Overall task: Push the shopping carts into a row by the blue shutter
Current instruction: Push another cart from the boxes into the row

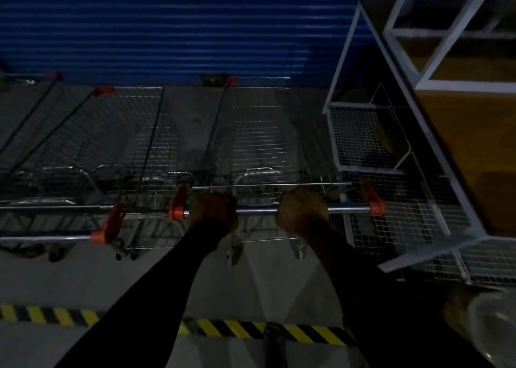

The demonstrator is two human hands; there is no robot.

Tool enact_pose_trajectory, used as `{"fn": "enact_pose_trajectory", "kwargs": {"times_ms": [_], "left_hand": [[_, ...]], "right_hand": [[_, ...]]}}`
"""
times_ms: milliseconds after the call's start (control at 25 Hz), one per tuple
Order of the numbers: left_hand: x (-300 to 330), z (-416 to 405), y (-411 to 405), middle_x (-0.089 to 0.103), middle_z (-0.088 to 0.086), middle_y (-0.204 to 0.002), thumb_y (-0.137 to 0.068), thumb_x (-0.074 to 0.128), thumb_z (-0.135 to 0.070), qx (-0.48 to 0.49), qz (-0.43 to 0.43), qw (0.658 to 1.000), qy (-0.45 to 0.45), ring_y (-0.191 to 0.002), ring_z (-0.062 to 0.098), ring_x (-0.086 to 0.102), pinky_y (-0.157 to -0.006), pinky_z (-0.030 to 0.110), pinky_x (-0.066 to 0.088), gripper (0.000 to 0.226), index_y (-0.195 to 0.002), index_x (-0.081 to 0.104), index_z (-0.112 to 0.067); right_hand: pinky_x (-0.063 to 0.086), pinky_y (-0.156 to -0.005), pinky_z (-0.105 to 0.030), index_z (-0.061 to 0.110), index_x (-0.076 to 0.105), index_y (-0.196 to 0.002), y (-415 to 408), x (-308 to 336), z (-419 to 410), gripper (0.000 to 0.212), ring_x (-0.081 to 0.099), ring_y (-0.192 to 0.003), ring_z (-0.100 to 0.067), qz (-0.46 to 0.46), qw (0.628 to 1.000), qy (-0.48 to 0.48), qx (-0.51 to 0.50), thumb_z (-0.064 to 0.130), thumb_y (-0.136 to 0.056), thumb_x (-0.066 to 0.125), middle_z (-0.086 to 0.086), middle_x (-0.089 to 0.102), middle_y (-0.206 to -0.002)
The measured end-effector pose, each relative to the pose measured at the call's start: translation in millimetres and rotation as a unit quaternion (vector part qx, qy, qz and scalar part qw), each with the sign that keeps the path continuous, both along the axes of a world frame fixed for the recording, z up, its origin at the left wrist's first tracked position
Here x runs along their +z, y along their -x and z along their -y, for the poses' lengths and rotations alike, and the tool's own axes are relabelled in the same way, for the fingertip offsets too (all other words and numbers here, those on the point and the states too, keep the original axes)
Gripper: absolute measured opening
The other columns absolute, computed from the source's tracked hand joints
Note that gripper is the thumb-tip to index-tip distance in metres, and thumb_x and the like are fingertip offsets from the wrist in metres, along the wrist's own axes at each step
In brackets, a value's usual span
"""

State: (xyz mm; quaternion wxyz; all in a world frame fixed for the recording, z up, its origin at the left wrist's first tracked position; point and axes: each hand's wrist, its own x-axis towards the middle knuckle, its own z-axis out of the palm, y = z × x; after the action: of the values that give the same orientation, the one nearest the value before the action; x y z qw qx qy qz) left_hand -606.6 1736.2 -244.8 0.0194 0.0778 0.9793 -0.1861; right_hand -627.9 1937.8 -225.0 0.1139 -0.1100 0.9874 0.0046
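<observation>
Already lined up along the left stretch of the blue shutter: two parked carts, noses toward it. Further right, a third cart close to the shutter, left hand and right hand both clamped round its handle bar, white wire racks tight on the right. Left to do, by the look of it: closing the gap to the neighbouring cart and squaring up.

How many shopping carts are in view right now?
3, maybe more: held cart facing the shutter, second cart to its left, third cart at far left, partly cut off.
</observation>
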Motion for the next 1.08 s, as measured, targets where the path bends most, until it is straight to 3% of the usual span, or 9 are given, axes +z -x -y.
{"fn": "enact_pose_trajectory", "kwargs": {"times_ms": [200, 320, 400, 480, 560, 640, 760, 880, 1080], "left_hand": [[3, 0, 26, 0.066, 0.002, -0.075, -0.075, 0.065, -0.042, 0.033, 0.040, 0.998, -0.045, -0.069, 0.030, 0.064, -0.068, 0.036, 0.050, 0.021, -0.082, 0.065, -0.023], [2, 4, 29, 0.067, -0.001, -0.100, -0.081, 0.048, -0.055, 0.029, 0.057, 0.995, -0.077, -0.094, 0.030, 0.064, -0.085, 0.041, 0.046, 0.038, -0.104, 0.062, -0.028], [7, 5, 30, 0.066, -0.003, -0.113, -0.082, 0.053, -0.061, 0.027, 0.074, 0.990, -0.117, -0.107, 0.027, 0.061, -0.090, 0.039, 0.043, 0.044, -0.115, 0.060, -0.031], [12, 10, 28, 0.065, -0.007, -0.119, -0.074, 0.058, -0.067, 0.020, 0.086, 0.973, -0.213, -0.114, 0.022, 0.060, -0.092, 0.034, 0.042, 0.054, -0.118, 0.062, -0.036], [22, 16, 22, 0.066, -0.006, -0.124, -0.063, 0.052, -0.075, 0.012, 0.083, 0.932, -0.353, -0.118, 0.020, 0.060, -0.097, 0.031, 0.043, 0.072, -0.123, 0.063, -0.036], [37, 19, 17, 0.063, 0.002, -0.131, -0.069, 0.059, -0.068, -0.005, 0.022, 0.900, -0.434, -0.121, 0.024, 0.059, -0.101, 0.032, 0.043, 0.075, -0.132, 0.061, -0.026], [64, 28, 9, 0.060, 0.009, -0.134, -0.080, 0.053, -0.057, -0.043, -0.112, 0.878, -0.463, -0.122, 0.030, 0.057, -0.106, 0.042, 0.044, 0.068, -0.135, 0.057, -0.019], [105, 45, -4, 0.042, 0.014, -0.152, -0.089, 0.043, -0.053, -0.093, -0.169, 0.854, -0.483, -0.141, 0.031, 0.038, -0.114, 0.053, 0.030, 0.073, -0.146, 0.043, -0.009], [179, 88, -53, 0.000, 0.000, -0.166, -0.094, 0.025, -0.056, -0.130, -0.194, 0.816, -0.528, -0.151, 0.009, -0.005, -0.123, 0.041, -0.001, 0.077, -0.158, 0.006, -0.017]], "right_hand": [[0.056, -0.082, -0.039, 0.021, 0.068, -0.095, 31, -12, -5, 0.024, 0.068, -0.093, -0.024, 0.002, 1.000, 0.008, 0.007, 0.036, -0.079, 0.058, -0.001, 0.072, -0.099], [0.053, -0.080, -0.036, 0.021, 0.068, -0.093, 33, -17, -3, 0.024, 0.068, -0.094, -0.024, -0.014, 1.000, 0.006, 0.010, 0.035, -0.078, 0.056, 0.001, 0.073, -0.098], [0.053, -0.081, -0.036, 0.023, 0.069, -0.095, 32, -14, -1, 0.027, 0.068, -0.094, -0.023, -0.003, 1.000, 0.005, 0.006, 0.039, -0.077, 0.057, 0.001, 0.072, -0.099], [0.053, -0.084, -0.036, 0.026, 0.068, -0.102, 31, -7, -3, 0.034, 0.066, -0.098, -0.023, 0.020, 0.999, 0.038, 0.009, 0.045, -0.074, 0.061, 0.002, 0.071, -0.104], [0.052, -0.091, -0.037, 0.028, 0.067, -0.114, 25, 4, -1, 0.049, 0.063, -0.108, -0.024, 0.021, 0.992, 0.125, 0.003, 0.048, -0.069, 0.065, 0.001, 0.069, -0.114], [0.046, -0.099, -0.038, 0.023, 0.064, -0.123, 17, 13, 7, 0.064, 0.059, -0.117, -0.029, -0.066, 0.976, 0.209, -0.003, 0.056, -0.069, 0.058, -0.005, 0.065, -0.123], [0.030, -0.112, -0.045, 0.018, 0.047, -0.142, -4, 44, 35, 0.081, 0.041, -0.135, -0.033, -0.159, 0.960, 0.224, -0.051, 0.065, -0.076, 0.041, -0.011, 0.047, -0.145], [0.016, -0.122, -0.047, 0.012, 0.031, -0.153, -30, 86, 71, 0.081, 0.021, -0.149, -0.033, -0.228, 0.933, 0.272, -0.059, 0.059, -0.088, 0.039, -0.015, 0.028, -0.160], [0.009, -0.124, -0.046, 0.004, 0.013, -0.157, -86, 161, 130, 0.083, -0.001, -0.154, -0.023, -0.341, 0.880, 0.330, -0.033, 0.050, -0.093, 0.039, -0.012, 0.006, -0.167]]}}
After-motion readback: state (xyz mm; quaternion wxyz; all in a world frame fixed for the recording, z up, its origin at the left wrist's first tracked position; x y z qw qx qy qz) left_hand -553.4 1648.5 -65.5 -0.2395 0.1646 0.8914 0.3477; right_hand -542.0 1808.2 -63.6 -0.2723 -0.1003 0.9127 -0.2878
